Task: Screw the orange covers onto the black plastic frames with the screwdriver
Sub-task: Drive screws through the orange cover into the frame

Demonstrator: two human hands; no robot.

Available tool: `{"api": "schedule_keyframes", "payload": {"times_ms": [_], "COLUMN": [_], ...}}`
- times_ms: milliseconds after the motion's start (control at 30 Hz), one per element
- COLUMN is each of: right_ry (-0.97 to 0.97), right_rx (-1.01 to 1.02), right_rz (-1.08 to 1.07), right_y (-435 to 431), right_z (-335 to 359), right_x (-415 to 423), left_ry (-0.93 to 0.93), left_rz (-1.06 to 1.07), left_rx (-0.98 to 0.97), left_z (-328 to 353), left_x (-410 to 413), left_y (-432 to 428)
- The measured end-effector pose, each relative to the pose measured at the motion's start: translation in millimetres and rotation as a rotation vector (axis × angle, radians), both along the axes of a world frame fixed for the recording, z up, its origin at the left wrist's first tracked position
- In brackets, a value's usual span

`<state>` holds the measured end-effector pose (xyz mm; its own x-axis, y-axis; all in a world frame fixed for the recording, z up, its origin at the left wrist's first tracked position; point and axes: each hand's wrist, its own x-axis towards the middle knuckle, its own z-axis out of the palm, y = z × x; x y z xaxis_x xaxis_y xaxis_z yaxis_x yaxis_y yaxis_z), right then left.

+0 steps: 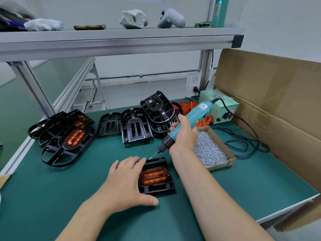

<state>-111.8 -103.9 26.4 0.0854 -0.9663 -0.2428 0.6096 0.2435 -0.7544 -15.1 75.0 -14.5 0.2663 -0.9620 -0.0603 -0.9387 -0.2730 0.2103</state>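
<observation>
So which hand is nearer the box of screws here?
Right. The right hand, gripping the screwdriver, is just beside the left edge of the screw box; the left hand rests on the black frame, farther left.

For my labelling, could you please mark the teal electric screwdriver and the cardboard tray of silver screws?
teal electric screwdriver (201,110), head view, on its upper body
cardboard tray of silver screws (224,165), head view, on its near wall
</observation>
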Motion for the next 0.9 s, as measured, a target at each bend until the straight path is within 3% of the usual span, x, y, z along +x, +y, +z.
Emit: {"api": "schedule_keyframes", "payload": {"times_ms": [300,900], "right_ry": [0.039,0.169], "right_rx": [-0.127,-0.473], "right_rz": [-0.012,-0.032], "right_y": [-1.2,6.0], "right_z": [4.0,10.3], "right_x": [-2.5,-0.9], "left_ry": [-0.119,-0.117], "left_rz": [0.121,0.142], "left_rx": [-0.116,-0.147], "left_z": [-1.6,0.2], "left_x": [-7.6,-12.1], "left_y": [-3.9,-2.9]}}
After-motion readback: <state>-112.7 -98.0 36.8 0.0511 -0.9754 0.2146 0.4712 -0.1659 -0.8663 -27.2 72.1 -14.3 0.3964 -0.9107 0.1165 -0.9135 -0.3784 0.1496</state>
